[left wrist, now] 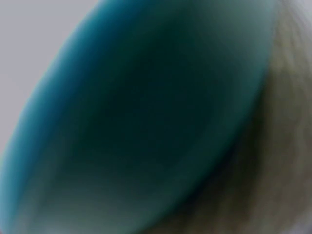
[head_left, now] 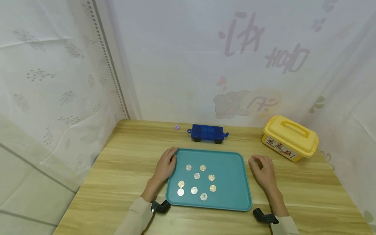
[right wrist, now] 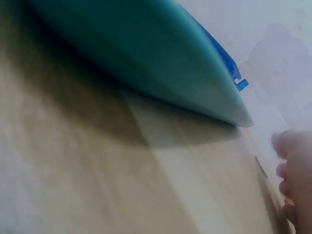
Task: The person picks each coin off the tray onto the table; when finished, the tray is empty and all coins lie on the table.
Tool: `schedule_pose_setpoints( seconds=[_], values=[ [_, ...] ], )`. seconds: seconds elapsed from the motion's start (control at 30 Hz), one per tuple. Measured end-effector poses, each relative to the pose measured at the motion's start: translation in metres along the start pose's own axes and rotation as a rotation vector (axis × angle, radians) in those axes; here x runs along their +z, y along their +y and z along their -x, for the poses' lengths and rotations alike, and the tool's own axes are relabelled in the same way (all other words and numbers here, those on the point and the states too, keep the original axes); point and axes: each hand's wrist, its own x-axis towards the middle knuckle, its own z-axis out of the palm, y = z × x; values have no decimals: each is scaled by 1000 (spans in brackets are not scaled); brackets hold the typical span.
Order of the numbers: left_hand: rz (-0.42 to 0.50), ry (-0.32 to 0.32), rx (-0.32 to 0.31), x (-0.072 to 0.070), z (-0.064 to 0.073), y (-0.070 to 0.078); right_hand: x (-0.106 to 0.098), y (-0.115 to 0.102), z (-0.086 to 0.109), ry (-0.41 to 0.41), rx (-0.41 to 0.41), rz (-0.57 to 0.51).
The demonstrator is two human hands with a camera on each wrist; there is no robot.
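Where the sleeves (head_left: pixel 135 213) end: a black device (head_left: pixel 161 207) at each wrist.
Left hand (head_left: pixel 165 164): relaxed, lying along the left rim of the tray (head_left: pixel 232 176), nothing plainly gripped; its wrist view is mostly blur, so I can't tell how firm any contact is.
Right hand (head_left: pixel 264 171): fingers loosely bent, holding nothing, just beside the tray's right rim.
Tray: teal, flat on the desk (head_left: pixel 117 169), between the two hands.
Discs (head_left: pixel 197 176): nine, coin-like, gold-toned or silvery, scattered over the tray's left and middle; two at near left lie nearly or quite touching.
Handling, my judgement: such thin discs should lift best if slid to the rim or tipped with a fingertip, other hand steadying the tray. Part the close pair first; keep everything level.
Far edge: blue wagon (head_left: pixel 207 133), small purple brick (head_left: pixel 177 127) left of it, yellow lidded box (head_left: pixel 289 138) at right.
Behind: pale printed curtain (head_left: pixel 176 65).
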Motion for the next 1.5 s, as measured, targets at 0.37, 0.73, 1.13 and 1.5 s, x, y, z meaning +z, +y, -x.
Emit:
schedule_pose_setpoints(
  seconds=[0.37, 0.73, 1.13, 1.5],
  values=[
    [-10, 2, 9, 1, 0, -1, -4, -30, 1, -144, -134, -10],
    [-2, 8, 7, -1, 0, 3, 16, -76, 10, -369, -207, 35],
    [-10, -3, 4, 0, 0, 2, 50, -93, 31, -443, -353, 62],
    [-8, -7, -8, -1, 0, 2, 69, -95, 41, -380, -426, 40]
  ],
)
